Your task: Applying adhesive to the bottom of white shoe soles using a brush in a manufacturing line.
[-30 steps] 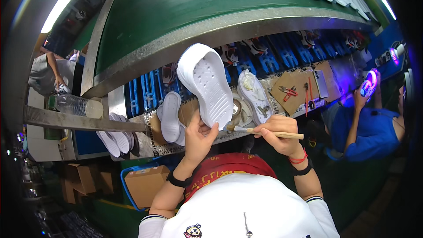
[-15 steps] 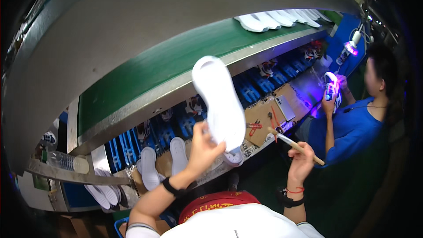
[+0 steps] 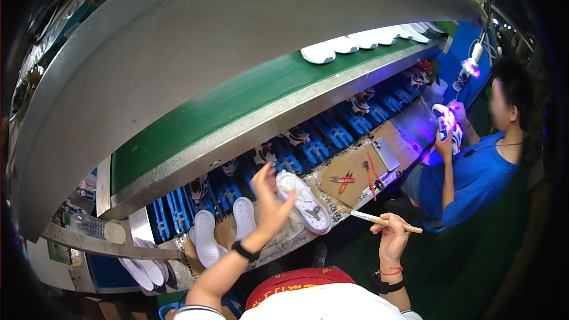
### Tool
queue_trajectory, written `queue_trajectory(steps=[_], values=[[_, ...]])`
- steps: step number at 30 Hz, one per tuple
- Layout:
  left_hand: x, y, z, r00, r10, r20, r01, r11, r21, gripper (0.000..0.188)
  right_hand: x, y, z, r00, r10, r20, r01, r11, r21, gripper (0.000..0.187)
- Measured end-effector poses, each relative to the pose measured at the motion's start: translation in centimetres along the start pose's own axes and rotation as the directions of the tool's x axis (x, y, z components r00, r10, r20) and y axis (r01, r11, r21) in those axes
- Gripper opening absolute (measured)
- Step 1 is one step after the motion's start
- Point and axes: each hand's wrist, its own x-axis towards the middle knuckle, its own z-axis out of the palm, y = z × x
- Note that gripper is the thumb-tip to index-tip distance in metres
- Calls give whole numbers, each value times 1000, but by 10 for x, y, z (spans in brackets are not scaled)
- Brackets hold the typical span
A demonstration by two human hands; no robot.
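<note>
My left hand hovers over the bench with fingers spread and nothing visible in it. Just right of its fingers lies a white shoe sole with a whitish lump and a greyish patch on its upper face. Whether my fingertips touch it I cannot tell. My right hand grips a paintbrush by its pale wooden handle, bristles pointing left towards the bench. Left of my left hand, two white soles rest on the bench edge. A whitish crumpled cloth lies beneath my left wrist.
A green conveyor belt carries several white soles under a steel hood. Blue racks hold shoes below it. Red-handled snips lie on cardboard. At right a co-worker holds a shoe under purple light.
The white sole my left hand held up has left it, and where it went is unclear. The left hand is now empty. The brush has swung flatter; the belt's soles appear further left.
</note>
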Motion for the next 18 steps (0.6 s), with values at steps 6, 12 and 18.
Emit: queue_trajectory(steps=[6,12,18], values=[[-175,-162,-169,701,-361,-614,709,270,651,104,-9,21,31,985,83,154,-84,996,-1,27],[-230,-194,-246,672,-517,-531,733,362,576,78,-19,29,52,939,134,318,-132,991,-25,26],[-229,-213,-276,612,-734,-293,747,415,520,46,-22,40,55,912,200,357,-187,980,-71,27]])
